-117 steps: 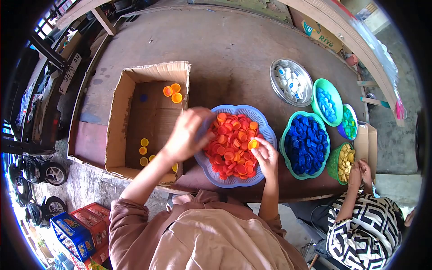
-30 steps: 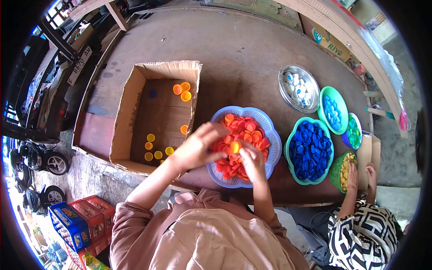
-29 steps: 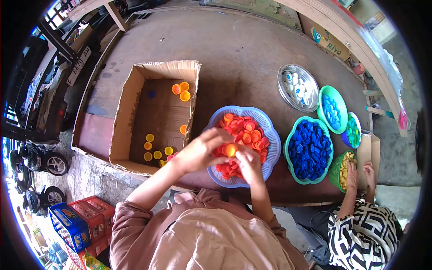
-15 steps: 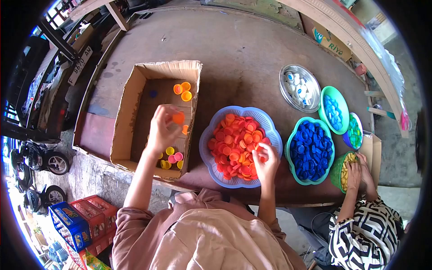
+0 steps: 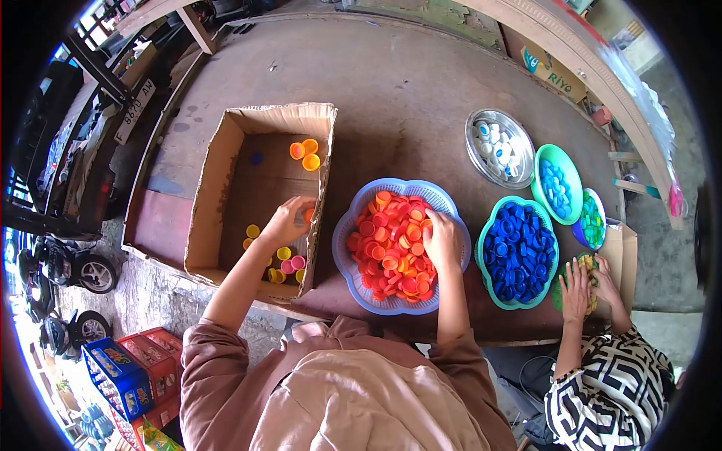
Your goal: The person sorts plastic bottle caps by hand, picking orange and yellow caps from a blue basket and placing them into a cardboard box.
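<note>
My left hand (image 5: 287, 222) is low inside the cardboard box (image 5: 207, 188), near its right wall, with its fingertips closed at an orange cap (image 5: 309, 216). Orange caps (image 5: 310, 161) lie at the box's upper right; yellow caps (image 5: 253, 231) and pink caps (image 5: 298, 262) lie lower down. A blue cap (image 5: 256, 158) rests near the top. My right hand (image 5: 441, 239) reaches into the right side of the lavender basket (image 5: 346, 282), its fingers bent among red and orange caps (image 5: 383, 233). What those fingertips hold, if anything, is hidden.
Right of the basket stand a bowl of dark blue caps (image 5: 520, 252), a metal bowl of white caps (image 5: 500, 150), a light-blue cap bowl (image 5: 556, 188) and a green cap bowl (image 5: 594, 218). A co-worker's hands (image 5: 577, 289) cover yellow caps at the far right.
My left hand has moved down and right inside the box, and the cap it held up is no longer seen raised. My right hand has moved slightly up over the caps. The co-worker's hands have shifted.
</note>
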`<action>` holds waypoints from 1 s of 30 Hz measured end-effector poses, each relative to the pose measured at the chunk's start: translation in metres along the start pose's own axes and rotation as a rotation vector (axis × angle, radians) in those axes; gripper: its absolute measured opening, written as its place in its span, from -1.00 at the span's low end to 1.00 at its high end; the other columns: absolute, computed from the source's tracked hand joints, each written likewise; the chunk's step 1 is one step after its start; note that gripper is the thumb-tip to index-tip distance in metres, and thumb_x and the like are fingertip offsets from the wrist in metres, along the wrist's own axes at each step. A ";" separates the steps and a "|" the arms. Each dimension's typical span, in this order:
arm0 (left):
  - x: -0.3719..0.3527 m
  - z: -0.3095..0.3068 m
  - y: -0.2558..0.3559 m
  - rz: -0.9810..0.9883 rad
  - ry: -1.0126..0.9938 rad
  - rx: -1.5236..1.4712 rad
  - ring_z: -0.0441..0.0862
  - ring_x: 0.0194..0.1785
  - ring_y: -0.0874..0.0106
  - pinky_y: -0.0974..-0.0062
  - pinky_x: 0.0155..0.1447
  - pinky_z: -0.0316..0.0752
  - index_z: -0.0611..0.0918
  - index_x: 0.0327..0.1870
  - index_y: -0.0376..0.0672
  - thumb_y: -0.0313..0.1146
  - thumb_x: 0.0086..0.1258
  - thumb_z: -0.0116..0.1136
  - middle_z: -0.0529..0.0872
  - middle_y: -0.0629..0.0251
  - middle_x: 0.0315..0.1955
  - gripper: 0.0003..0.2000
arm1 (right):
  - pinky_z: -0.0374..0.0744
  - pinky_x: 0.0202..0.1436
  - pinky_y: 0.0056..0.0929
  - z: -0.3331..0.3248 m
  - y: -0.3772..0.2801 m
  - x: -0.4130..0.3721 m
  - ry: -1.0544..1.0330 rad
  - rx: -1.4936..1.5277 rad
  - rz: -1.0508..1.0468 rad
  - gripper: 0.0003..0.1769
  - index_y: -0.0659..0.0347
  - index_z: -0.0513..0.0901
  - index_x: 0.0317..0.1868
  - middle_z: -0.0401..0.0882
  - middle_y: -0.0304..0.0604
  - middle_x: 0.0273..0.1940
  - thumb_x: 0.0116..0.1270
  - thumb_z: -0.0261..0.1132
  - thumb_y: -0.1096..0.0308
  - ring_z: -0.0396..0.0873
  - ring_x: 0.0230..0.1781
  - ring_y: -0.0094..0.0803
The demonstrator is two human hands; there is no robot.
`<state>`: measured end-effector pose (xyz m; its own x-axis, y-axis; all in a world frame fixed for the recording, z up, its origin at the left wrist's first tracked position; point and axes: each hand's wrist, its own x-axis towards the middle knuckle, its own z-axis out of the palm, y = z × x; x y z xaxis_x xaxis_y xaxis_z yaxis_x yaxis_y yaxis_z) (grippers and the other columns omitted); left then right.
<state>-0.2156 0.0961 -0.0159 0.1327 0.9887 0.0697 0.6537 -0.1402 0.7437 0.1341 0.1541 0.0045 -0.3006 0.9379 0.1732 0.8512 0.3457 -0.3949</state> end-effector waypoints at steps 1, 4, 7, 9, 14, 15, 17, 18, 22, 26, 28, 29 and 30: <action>-0.001 -0.001 0.003 0.015 0.005 0.010 0.56 0.05 0.20 0.33 0.20 0.41 0.45 0.14 -0.19 -0.56 -0.06 0.28 0.61 0.13 -0.09 -0.40 | 0.52 -0.02 -0.19 -0.001 0.000 0.000 -0.003 0.007 -0.011 -0.64 0.24 0.57 -0.05 0.60 -0.01 -0.14 0.07 0.25 0.54 0.56 -0.13 -0.05; -0.001 -0.006 0.014 -0.011 0.075 0.047 0.53 0.08 0.22 0.34 0.17 0.43 0.39 0.19 -0.19 -0.56 -0.03 0.29 0.52 0.12 -0.01 -0.36 | 0.52 -0.07 -0.20 -0.006 0.000 -0.003 0.019 0.033 0.009 -0.65 0.23 0.59 -0.08 0.59 -0.04 -0.23 0.05 0.28 0.55 0.56 -0.19 -0.07; 0.003 -0.017 0.033 -0.087 0.232 0.003 0.50 0.07 0.24 0.34 0.12 0.45 0.37 0.22 -0.18 -0.53 0.01 0.31 0.46 0.13 0.04 -0.35 | 0.52 -0.10 -0.20 -0.015 0.001 -0.015 0.047 0.108 0.029 -0.74 0.20 0.61 -0.19 0.56 -0.06 -0.30 0.04 0.28 0.55 0.55 -0.22 -0.09; 0.007 -0.023 0.050 -0.102 0.353 -0.034 0.48 0.02 0.28 0.34 0.07 0.43 0.37 0.20 -0.18 -0.50 0.05 0.34 0.45 0.14 0.04 -0.38 | 0.50 -0.11 -0.19 -0.016 0.008 -0.023 0.048 0.235 0.029 -0.84 0.24 0.60 -0.31 0.54 -0.05 -0.33 0.04 0.28 0.58 0.54 -0.24 -0.08; 0.022 -0.027 0.107 0.210 0.488 0.103 0.45 0.02 0.21 0.31 0.13 0.36 0.46 0.05 -0.24 -0.52 0.07 0.29 0.50 0.12 -0.05 -0.54 | 0.52 -0.17 -0.22 -0.024 0.002 -0.041 0.117 0.390 0.021 -0.84 0.31 0.56 -0.31 0.57 -0.01 -0.33 0.05 0.28 0.63 0.57 -0.28 -0.04; 0.025 -0.027 0.121 0.283 0.439 0.099 0.46 0.02 0.20 0.30 0.15 0.35 0.48 0.01 -0.23 -0.51 0.08 0.29 0.52 0.13 -0.07 -0.58 | 0.53 -0.17 -0.23 -0.028 -0.003 -0.043 0.170 0.399 0.029 -0.83 0.31 0.56 -0.30 0.58 -0.01 -0.33 0.05 0.28 0.64 0.58 -0.28 -0.04; 0.030 -0.017 0.139 0.395 0.274 0.054 0.48 0.04 0.20 0.29 0.17 0.37 0.52 -0.04 -0.21 -0.50 0.08 0.31 0.55 0.15 -0.08 -0.62 | 0.56 -0.19 -0.35 -0.032 -0.008 -0.048 0.267 0.415 0.044 -0.82 0.33 0.57 -0.26 0.61 -0.02 -0.31 0.09 0.32 0.61 0.63 -0.29 -0.17; 0.033 -0.010 0.145 0.435 0.157 0.010 0.49 0.06 0.20 0.30 0.18 0.39 0.54 -0.05 -0.20 -0.49 0.07 0.33 0.56 0.15 -0.08 -0.63 | 0.57 -0.20 -0.39 -0.032 -0.011 -0.051 0.297 0.519 0.105 -0.84 0.33 0.57 -0.26 0.62 -0.05 -0.30 0.11 0.32 0.60 0.63 -0.30 -0.24; 0.031 0.019 0.172 0.593 -0.051 0.097 0.51 0.06 0.21 0.26 0.13 0.44 0.52 0.07 -0.14 -0.40 0.07 0.35 0.52 0.20 0.01 -0.52 | 0.59 -0.15 -0.56 -0.037 -0.043 -0.059 0.252 1.209 0.352 -0.79 0.37 0.51 -0.09 0.61 -0.17 -0.25 0.26 0.26 0.60 0.61 -0.27 -0.52; 0.018 0.034 0.166 0.608 -0.027 0.084 0.56 -0.03 0.24 0.30 0.07 0.49 0.53 0.09 -0.10 -0.33 0.06 0.36 0.53 0.25 -0.01 -0.51 | 0.59 -0.08 -0.49 -0.045 -0.076 -0.065 0.043 1.466 0.304 -0.78 0.37 0.45 -0.09 0.57 -0.14 -0.22 0.26 0.24 0.63 0.59 -0.24 -0.48; 0.015 0.018 0.166 0.569 -0.043 0.028 0.57 -0.06 0.24 0.32 0.05 0.49 0.56 0.03 -0.12 -0.35 0.05 0.38 0.57 0.25 -0.10 -0.54 | 0.59 -0.10 -0.48 -0.041 -0.081 -0.066 -0.042 1.498 0.259 -0.78 0.38 0.46 -0.09 0.58 -0.13 -0.21 0.27 0.25 0.60 0.60 -0.26 -0.47; 0.013 0.009 0.165 0.551 -0.031 0.036 0.56 -0.06 0.24 0.32 0.05 0.49 0.56 0.00 -0.13 -0.35 0.02 0.39 0.57 0.25 -0.12 -0.55 | 0.58 -0.11 -0.48 -0.037 -0.085 -0.065 -0.070 1.498 0.259 -0.79 0.37 0.47 -0.10 0.59 -0.11 -0.19 0.28 0.25 0.58 0.61 -0.26 -0.46; 0.010 0.000 0.163 0.533 -0.019 0.042 0.55 -0.06 0.23 0.33 0.05 0.48 0.57 -0.02 -0.13 -0.35 0.00 0.40 0.58 0.25 -0.14 -0.55 | 0.58 -0.07 -0.48 -0.034 -0.087 -0.062 -0.121 1.506 0.245 -0.78 0.38 0.48 -0.08 0.60 -0.11 -0.19 0.28 0.25 0.58 0.61 -0.22 -0.46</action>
<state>-0.1073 0.0835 0.1059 0.4678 0.7785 0.4185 0.5211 -0.6254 0.5808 0.0932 0.0645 0.0593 -0.3182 0.9452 -0.0735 -0.3074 -0.1762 -0.9351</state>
